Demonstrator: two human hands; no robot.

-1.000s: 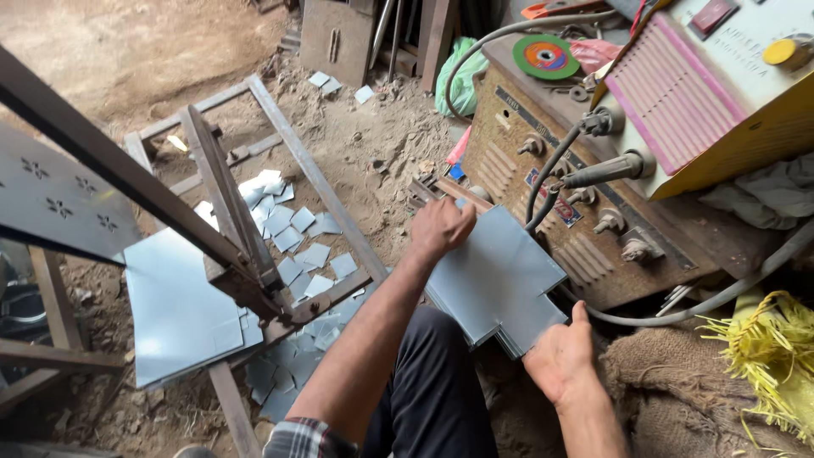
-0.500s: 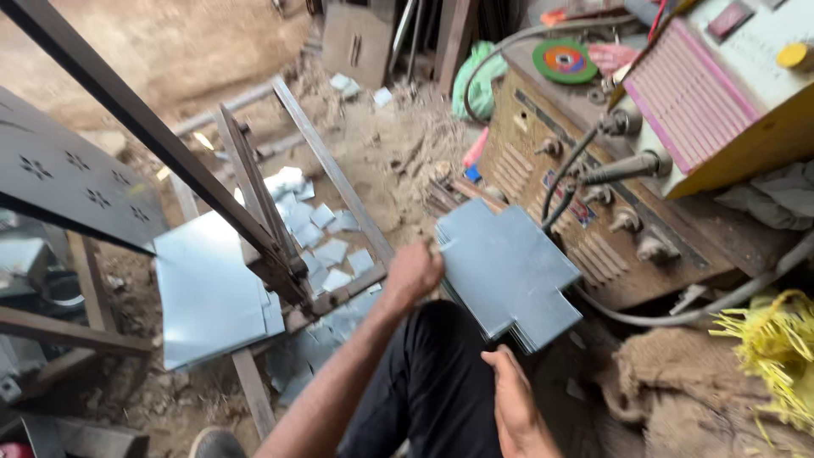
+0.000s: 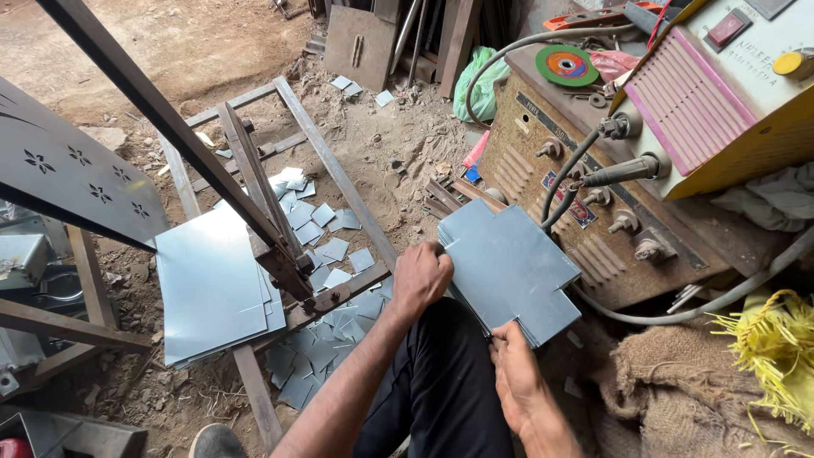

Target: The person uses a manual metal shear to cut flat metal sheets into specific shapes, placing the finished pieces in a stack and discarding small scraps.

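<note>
My left hand [image 3: 421, 277] grips the left edge of a stack of blue-grey metal sheets with notched corners [image 3: 509, 267], held over my knee in dark trousers. My right hand [image 3: 517, 382] supports the stack's near edge from below, fingers against the bottom notch. The stack lies tilted beside a rusty welding machine [image 3: 585, 182]. Small square metal offcuts [image 3: 318, 246] litter the ground to the left.
A metal lever shear on an angle-iron frame [image 3: 280, 254] stands at left, with a pile of uncut flat sheets [image 3: 212, 284] on it. A yellow and pink welder [image 3: 721, 93], cables, a grinding disc [image 3: 566, 64], burlap [image 3: 678, 399] and a perforated panel [image 3: 68, 165] surround me.
The notched stack has shifted down and slightly left, closer to my knee. My right hand has moved up under its near edge. My left hand kept hold of the left edge.
</note>
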